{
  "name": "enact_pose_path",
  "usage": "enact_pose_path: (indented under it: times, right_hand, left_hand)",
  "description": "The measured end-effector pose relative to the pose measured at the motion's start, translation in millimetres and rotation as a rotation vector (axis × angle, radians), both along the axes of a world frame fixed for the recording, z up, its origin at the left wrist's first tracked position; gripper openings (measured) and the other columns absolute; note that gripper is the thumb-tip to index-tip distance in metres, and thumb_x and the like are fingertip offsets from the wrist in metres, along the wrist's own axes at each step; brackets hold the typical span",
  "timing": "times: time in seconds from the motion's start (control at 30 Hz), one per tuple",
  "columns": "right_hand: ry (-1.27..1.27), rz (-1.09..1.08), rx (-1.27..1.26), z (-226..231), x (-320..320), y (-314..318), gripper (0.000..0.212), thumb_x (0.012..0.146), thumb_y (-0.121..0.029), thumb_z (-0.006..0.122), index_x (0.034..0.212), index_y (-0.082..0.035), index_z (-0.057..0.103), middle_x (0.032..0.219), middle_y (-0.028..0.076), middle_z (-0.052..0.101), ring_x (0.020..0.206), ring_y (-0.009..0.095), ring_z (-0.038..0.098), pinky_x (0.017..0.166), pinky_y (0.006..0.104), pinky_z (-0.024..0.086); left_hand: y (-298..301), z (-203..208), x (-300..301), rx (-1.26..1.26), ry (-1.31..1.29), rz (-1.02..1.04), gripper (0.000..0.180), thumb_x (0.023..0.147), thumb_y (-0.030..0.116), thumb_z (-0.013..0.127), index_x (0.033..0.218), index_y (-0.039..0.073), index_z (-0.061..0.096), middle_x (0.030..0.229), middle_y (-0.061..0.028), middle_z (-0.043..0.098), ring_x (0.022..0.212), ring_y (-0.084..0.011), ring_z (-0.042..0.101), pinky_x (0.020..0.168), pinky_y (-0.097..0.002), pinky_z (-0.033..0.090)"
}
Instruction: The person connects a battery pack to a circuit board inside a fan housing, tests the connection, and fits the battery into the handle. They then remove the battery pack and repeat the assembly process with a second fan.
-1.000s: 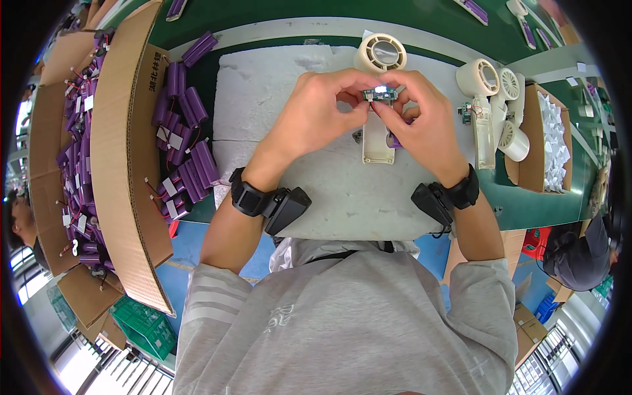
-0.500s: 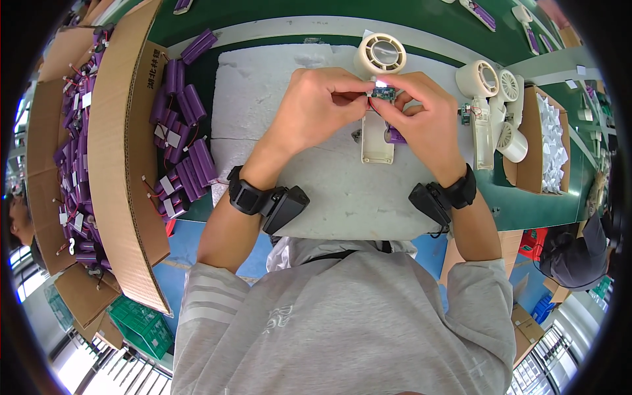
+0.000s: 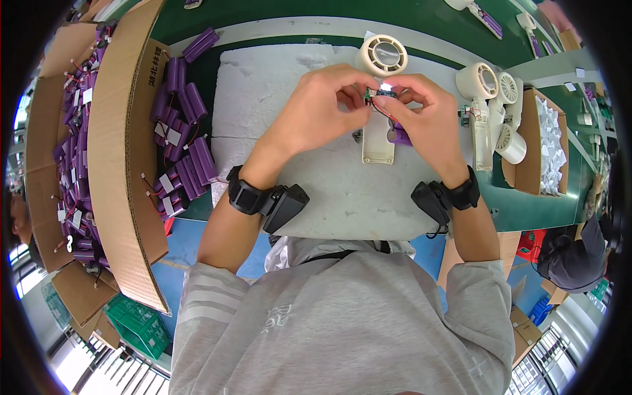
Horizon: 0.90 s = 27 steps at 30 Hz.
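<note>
Above a white handheld fan, my two hands meet over its open handle shell. A small green circuit board with red and black wires is held up between them. My left hand pinches at the board's left end, and my right hand has thumb and fingers closed on its right side. Below the right fingers a purple battery pack partly shows beside the handle. The fingertips hide much of the board, and a bright spot shines at its upper edge.
A pale foam pad lies under the work on the green table. At left, purple battery packs lie beside a cardboard box full of more. On the right are white fans and a box of small white pieces.
The circuit board has turned in my fingers, and its red and black wires now show more. My left fingers have shifted slightly. More of the purple battery pack shows under my right hand.
</note>
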State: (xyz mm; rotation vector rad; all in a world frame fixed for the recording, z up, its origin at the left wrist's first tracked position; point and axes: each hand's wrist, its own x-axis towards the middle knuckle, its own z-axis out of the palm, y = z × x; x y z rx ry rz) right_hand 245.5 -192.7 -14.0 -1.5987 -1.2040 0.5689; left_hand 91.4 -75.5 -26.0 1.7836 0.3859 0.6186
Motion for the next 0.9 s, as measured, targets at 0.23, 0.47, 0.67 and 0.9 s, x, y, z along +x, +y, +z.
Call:
enact_pose_path:
  times: [0.23,0.47,0.67,0.9]
  right_hand:
    - [-0.091,0.005,-0.045,8.0,-0.1,-3.2,0.019,0.082,-0.006,0.074,0.099,-0.002,0.068,0.087,0.003,0.066,0.075,0.008,0.06,0.061,0.023,0.05]
    - [-0.178,0.035,-0.021,5.5,4.2,-4.7,0.017,0.08,-0.005,0.074,0.095,-0.001,0.067,0.085,0.004,0.065,0.077,0.01,0.062,0.059,0.0233,0.05]
    - [-0.188,0.042,-0.064,7.7,4.2,-5.7,0.015,0.079,-0.004,0.074,0.092,-0.001,0.067,0.085,0.004,0.065,0.076,0.011,0.062,0.057,0.023,0.05]
    - [-0.208,0.048,-0.04,5.6,3.0,-4.8,0.014,0.078,-0.003,0.074,0.091,-0.001,0.067,0.087,0.004,0.065,0.075,0.01,0.062,0.053,0.0219,0.048]
  left_hand:
    - [-11.2,3.4,3.8,-0.031,0.14,0.054,0.034,0.075,0.003,0.069,0.108,0.003,0.062,0.104,-0.0106,0.062,0.075,-0.0165,0.063,0.071,-0.03,0.054]
    - [-17.6,6.1,6.7,-0.123,0.206,0.053,0.037,0.073,0.002,0.067,0.11,0.005,0.06,0.092,-0.0093,0.063,0.069,-0.0171,0.061,0.065,-0.031,0.051]
    - [-20.5,10.7,7.2,-0.109,0.243,0.069,0.035,0.074,0.001,0.066,0.108,0.005,0.059,0.083,-0.0091,0.063,0.064,-0.0171,0.06,0.063,-0.0312,0.05]
    - [-23.3,1.2,9.2,-0.099,0.184,0.091,0.034,0.072,0.0,0.065,0.105,0.005,0.058,0.078,-0.009,0.061,0.063,-0.018,0.059,0.062,-0.0319,0.049]
